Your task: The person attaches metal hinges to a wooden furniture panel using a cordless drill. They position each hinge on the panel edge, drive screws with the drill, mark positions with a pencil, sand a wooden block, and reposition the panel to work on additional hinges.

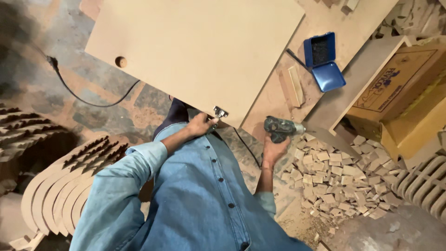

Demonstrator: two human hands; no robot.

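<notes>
A large pale board [195, 51] lies in front of me, with a round hole [121, 61] near its left edge. At its near corner sits a small metal hinge [219, 112]. My left hand [200, 124] reaches out of a blue denim sleeve, its fingers on the hinge, pinching it against the board's edge. To the right, off the board, my right hand [274, 149] grips a green power drill [282, 128] with its nose pointing right.
An open blue case of screws [325, 60] and short wood strips [292, 86] lie on a second board at the right. A cardboard box [399, 79] stands beyond. Small wood offcuts [334, 181] are piled on the floor. Curved slotted pieces [60, 186] are stacked at the left, and a black cable [83, 95] crosses the floor.
</notes>
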